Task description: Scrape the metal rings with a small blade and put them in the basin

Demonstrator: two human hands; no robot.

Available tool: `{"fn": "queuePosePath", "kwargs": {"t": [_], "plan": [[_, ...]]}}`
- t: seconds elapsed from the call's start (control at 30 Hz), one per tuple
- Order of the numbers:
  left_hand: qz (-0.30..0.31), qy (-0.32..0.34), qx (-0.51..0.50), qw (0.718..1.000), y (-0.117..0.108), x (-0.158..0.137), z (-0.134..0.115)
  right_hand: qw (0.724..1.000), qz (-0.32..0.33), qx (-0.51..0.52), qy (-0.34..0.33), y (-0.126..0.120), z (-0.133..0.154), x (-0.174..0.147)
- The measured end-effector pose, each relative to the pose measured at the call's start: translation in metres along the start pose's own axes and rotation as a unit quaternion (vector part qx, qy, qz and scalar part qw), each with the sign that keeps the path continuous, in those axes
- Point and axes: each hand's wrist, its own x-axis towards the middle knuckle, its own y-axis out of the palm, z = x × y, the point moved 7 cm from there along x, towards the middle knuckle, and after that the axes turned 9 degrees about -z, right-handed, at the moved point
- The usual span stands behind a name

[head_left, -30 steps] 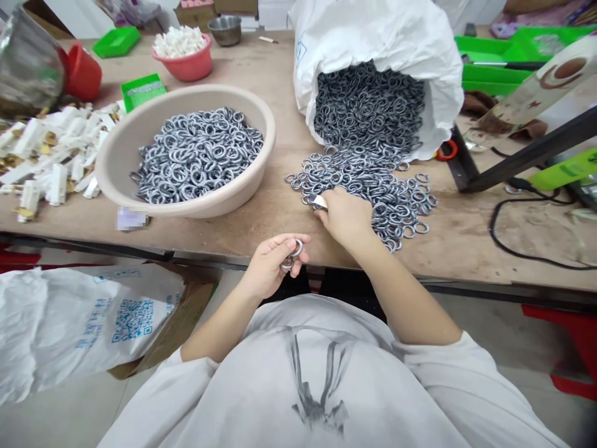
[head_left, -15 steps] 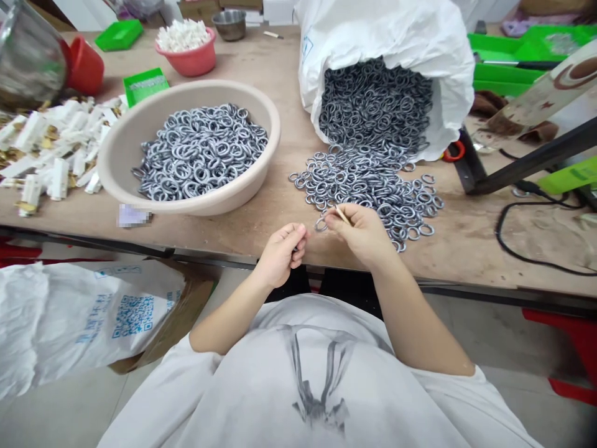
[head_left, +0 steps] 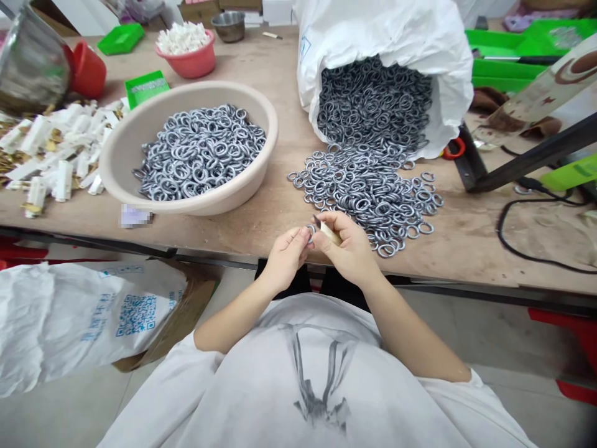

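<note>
Between the fingertips of my left hand (head_left: 288, 256) a grey ring (head_left: 311, 233) stands on edge. My right hand (head_left: 351, 249) is closed around a small tool with a light wooden handle (head_left: 330, 233) and a dark tip. That tip points at the ring, and my two hands almost meet over the table's front edge; whether the tip touches the ring I cannot tell. Just beyond my right hand spreads a loose pile of grey rings (head_left: 373, 193), spilling from a white sack (head_left: 382, 37) lying on its side. More rings fill a beige basin (head_left: 112, 168) to the left.
White and brass-coloured parts (head_left: 60, 143) lie heaped at the far left beside a steel bowl (head_left: 32, 62). Behind the basin stand a pink bowl (head_left: 189, 64) of white pieces and a green tray (head_left: 147, 89). A black metal bar (head_left: 522, 158) and a cable (head_left: 501, 230) occupy the right side.
My right hand has come left from the pile's edge, with the tool turned toward my left hand. My left hand has shifted slightly right, and a ring now shows at its fingertips.
</note>
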Motion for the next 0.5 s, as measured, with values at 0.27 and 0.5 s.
{"fn": "queuePosePath", "kwargs": {"t": [0.27,0.5], "plan": [[0.002,-0.072,-0.065,0.995,0.0,-0.009,-0.004,0.982,-0.011,-0.158,-0.105,-0.002,0.009,-0.007],[-0.01,-0.087,-0.088,0.992,0.0,-0.009,0.0,0.937,0.027,-0.266,-0.226,0.007,0.02,-0.022]]}}
